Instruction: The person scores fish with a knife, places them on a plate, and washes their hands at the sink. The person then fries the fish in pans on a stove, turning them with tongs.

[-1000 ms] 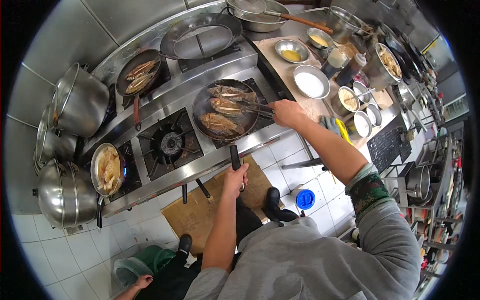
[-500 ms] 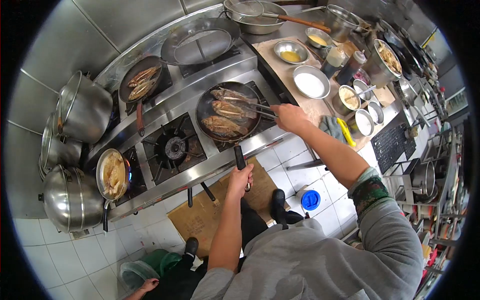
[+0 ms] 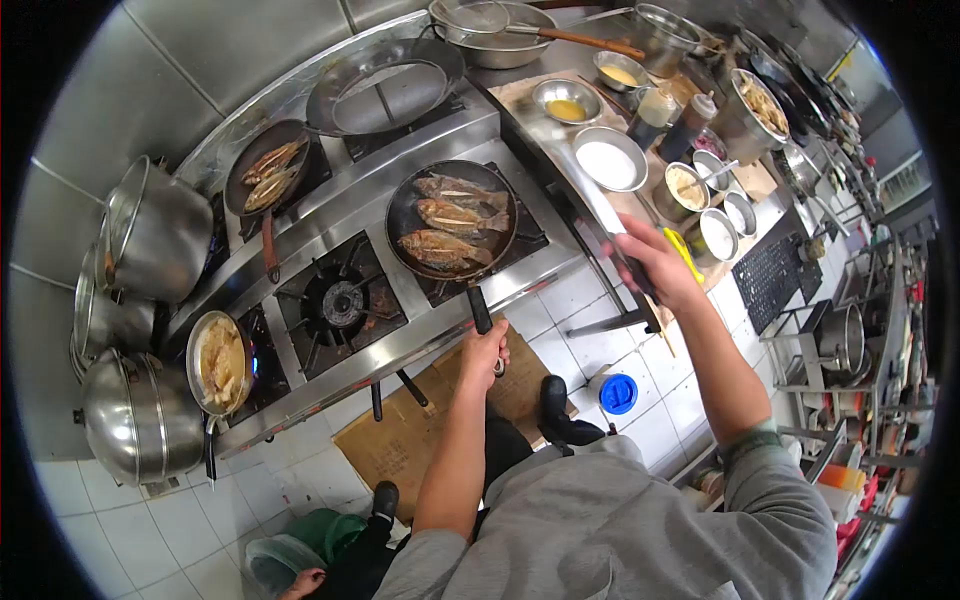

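Observation:
My left hand (image 3: 486,352) is wrapped round the black handle (image 3: 480,308) of a frying pan (image 3: 404,190) on the front burner. Three browned fish (image 3: 448,215) lie side by side in that pan. To the right of the pan, my right hand (image 3: 655,262) holds metal tongs (image 3: 590,190), blurred by motion, away from the fish and near the counter's edge. Their tips point up towards a bowl of white powder (image 3: 608,160).
At the back left, another pan (image 3: 252,160) holds two fish. A smaller pan (image 3: 220,362) cooks pale pieces over a blue flame. Large pots (image 3: 165,240) line the left wall. Bowls, bottles (image 3: 688,122) and tins cover the right counter. Another person's hand (image 3: 305,582) shows at bottom left.
My right hand has pulled the tongs off the fish, moving right and towards me, and they have swung upward. My left hand stays on the pan handle.

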Action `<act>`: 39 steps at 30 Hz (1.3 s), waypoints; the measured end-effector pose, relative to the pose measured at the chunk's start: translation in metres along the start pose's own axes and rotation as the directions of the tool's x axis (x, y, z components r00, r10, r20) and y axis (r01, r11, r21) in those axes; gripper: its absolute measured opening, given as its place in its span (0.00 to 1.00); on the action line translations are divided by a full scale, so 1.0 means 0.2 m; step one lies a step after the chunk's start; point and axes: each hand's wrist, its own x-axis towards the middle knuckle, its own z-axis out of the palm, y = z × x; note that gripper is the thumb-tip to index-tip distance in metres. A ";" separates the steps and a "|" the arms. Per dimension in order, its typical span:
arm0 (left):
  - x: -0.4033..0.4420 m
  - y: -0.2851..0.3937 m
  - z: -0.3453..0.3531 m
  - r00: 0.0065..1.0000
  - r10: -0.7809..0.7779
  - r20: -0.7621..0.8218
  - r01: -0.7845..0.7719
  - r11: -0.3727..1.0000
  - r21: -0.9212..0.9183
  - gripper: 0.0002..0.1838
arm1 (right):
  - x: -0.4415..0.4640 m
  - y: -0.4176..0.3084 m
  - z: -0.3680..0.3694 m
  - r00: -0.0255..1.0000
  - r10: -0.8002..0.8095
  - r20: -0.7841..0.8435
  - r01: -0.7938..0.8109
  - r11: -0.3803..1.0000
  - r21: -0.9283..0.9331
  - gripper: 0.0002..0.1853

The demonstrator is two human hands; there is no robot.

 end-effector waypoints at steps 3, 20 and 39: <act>0.05 0.01 0.02 1.000 -0.013 -0.014 0.012 0.999 -0.030 0.14 | -0.41 0.15 -0.18 0.998 -0.065 -0.004 0.062 0.917 0.394 0.33; -0.03 -0.01 -0.17 0.996 -0.055 0.071 0.044 0.988 0.146 0.33 | -1.55 0.94 -0.70 0.583 0.624 -0.520 -0.524 0.779 0.346 0.22; -0.26 -0.40 -0.23 0.985 -0.036 -0.166 0.074 0.972 0.225 0.34 | -1.13 2.00 -1.00 0.741 0.500 -0.448 -0.199 0.801 0.564 0.29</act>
